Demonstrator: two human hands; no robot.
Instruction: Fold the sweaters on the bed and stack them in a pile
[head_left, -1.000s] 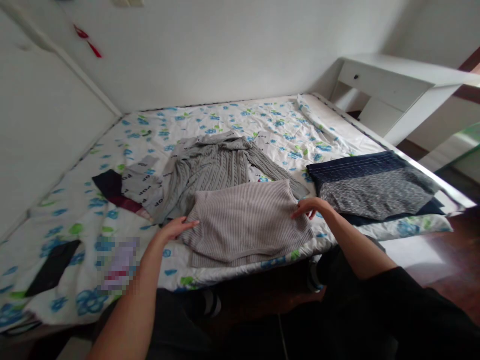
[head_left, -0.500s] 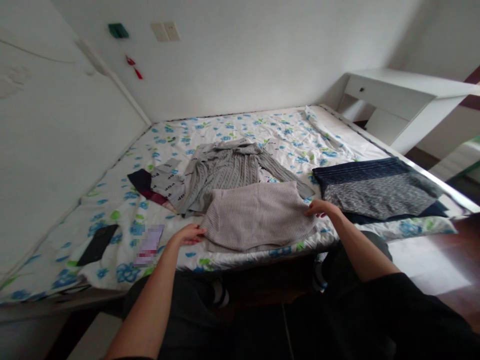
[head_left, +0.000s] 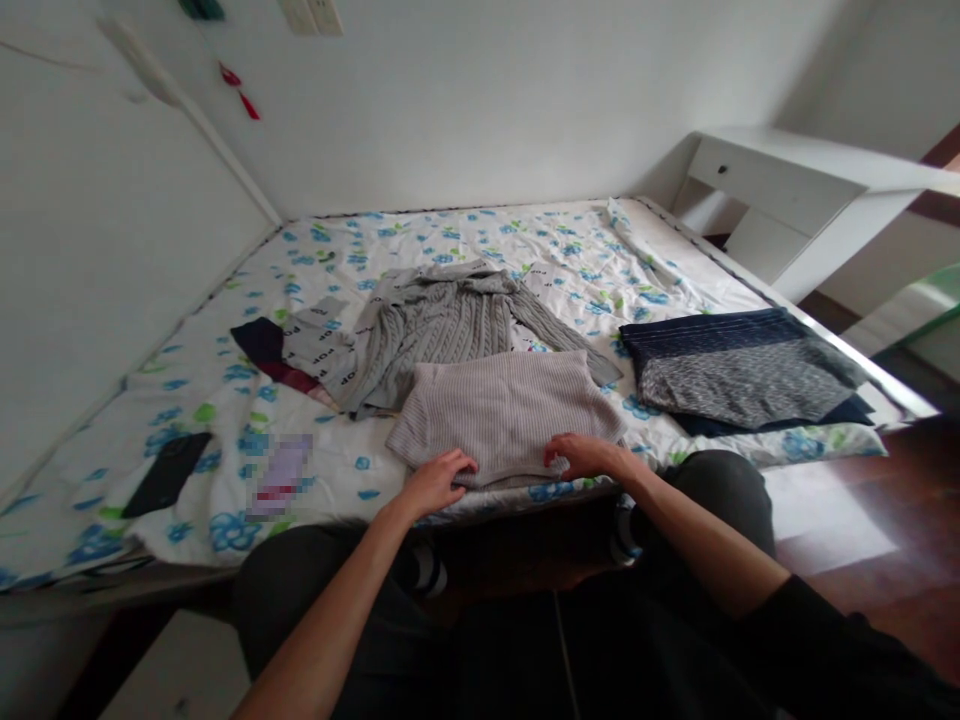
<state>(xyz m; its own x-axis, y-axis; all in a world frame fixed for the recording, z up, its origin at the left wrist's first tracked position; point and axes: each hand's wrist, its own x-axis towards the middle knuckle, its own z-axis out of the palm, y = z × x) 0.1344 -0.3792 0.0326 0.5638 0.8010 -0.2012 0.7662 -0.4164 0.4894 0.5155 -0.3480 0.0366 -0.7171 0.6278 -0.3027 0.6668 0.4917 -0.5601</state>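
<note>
Touching the ribbed garment (head_left: 510,412), the left hand (head_left: 439,482) hides some edge.

A: Report the knit garment (head_left: 502,410).
B: I observe pale grey-beige ribbing; body folded into a wide, flat panel.
A: Position?
B: I read it lying near the bed's (head_left: 337,458) front edge.

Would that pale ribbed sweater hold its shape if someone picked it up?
Probably not: the ribbed sweater looks like soft knit with uneven edges, so likely floppy. It seems folded, so it may open out. Lying flat, it's unlikely to roll.
</note>
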